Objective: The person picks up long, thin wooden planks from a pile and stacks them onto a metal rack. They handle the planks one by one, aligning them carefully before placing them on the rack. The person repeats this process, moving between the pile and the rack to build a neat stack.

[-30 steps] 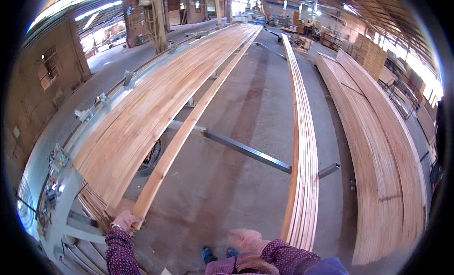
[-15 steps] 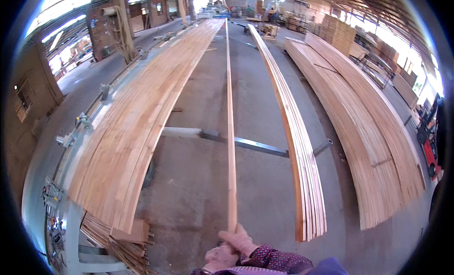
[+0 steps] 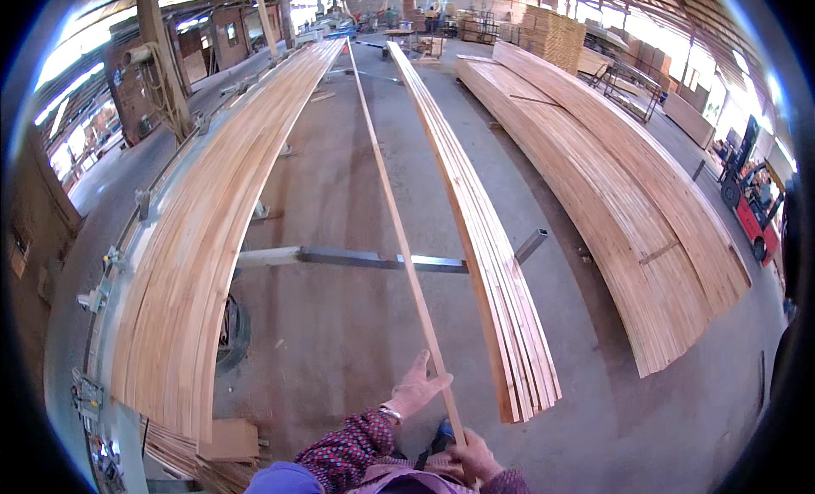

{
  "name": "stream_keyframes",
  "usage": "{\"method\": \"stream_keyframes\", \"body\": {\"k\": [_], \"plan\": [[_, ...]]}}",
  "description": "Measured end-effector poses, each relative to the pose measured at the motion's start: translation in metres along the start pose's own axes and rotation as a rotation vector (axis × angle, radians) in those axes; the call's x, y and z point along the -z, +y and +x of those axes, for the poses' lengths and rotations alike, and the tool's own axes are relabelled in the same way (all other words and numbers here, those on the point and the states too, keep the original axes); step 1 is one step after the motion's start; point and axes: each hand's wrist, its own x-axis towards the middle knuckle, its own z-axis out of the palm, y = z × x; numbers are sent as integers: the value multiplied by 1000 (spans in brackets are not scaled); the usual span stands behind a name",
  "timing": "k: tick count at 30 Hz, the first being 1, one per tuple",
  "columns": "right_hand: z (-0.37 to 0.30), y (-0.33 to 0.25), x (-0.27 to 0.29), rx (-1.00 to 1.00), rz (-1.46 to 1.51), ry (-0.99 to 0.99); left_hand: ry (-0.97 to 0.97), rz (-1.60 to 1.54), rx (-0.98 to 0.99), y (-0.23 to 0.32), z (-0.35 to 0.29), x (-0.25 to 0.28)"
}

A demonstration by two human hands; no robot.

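A long, thin wooden strip runs from my hands far out toward the back of the hall, slanting to the left. My right hand is closed round its near end, low in the picture. A little farther along, my left hand has its fingers across the strip and its thumb raised. To the right of the strip, a narrow row of wooden strips rests on a metal crossbar. A wide layer of strips lies side by side on the left.
At the right are long stacked boards. A red forklift stands beyond them. Clamps line the left bench edge, with scrap strips and a cardboard piece below. A wheel shows under the left layer. A post rises behind.
The strip's near end has swung right, close to the narrow row. My left hand has moved forward along it, and my right hand now holds the near end. The view has turned right.
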Motion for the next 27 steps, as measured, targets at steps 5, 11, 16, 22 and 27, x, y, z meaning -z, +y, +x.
{"method": "stream_keyframes", "body": {"k": [5,11,16,22,27], "plan": [[-63,40,20,-237,248,-26,-401,-280,373,20,36,-50],[-101,80,30,-152,343,86,-272,-199,190,-36,-11,-143],[-56,63,48,-175,546,79,-257,-138,139,-52,50,-168],[48,10,66,-120,445,183,-415,-220,389,-13,170,-104],[58,-20,72,-110,607,237,-424,-161,334,-1,193,-109]]}}
